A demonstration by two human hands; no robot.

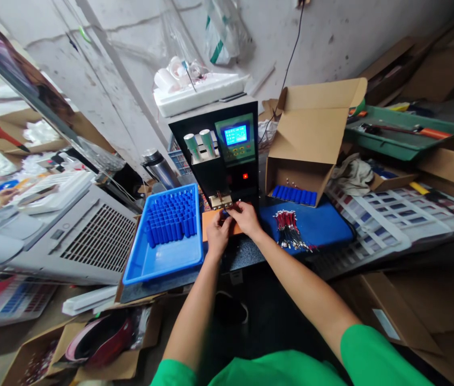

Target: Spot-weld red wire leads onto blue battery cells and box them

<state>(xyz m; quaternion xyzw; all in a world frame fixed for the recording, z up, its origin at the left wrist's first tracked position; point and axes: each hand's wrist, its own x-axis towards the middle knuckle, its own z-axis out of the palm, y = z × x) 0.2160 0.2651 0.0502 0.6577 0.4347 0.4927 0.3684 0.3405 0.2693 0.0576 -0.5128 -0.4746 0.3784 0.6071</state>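
Note:
My left hand (217,234) is closed at the front of a black spot welder (232,174), just under its electrode tips (219,198). Between its fingers shows a bit of a small blue battery cell (225,214), mostly hidden. My right hand (246,217) meets it from the right, thumb and fingers pinched at the same spot; what they grip is too small to make out. An orange pad (209,225) lies beneath the hands. Left of them, a blue tray (166,266) carries many upright blue cells (170,217). To the right, red and black wire leads (288,229) lie bundled on a blue mat (325,225).
An open cardboard box (309,134) with a row of blue cells (294,195) stands behind the mat. A steel flask (160,167) is behind the tray. White foam (200,94) tops the welder. A green tray (406,131) with tools sits far right.

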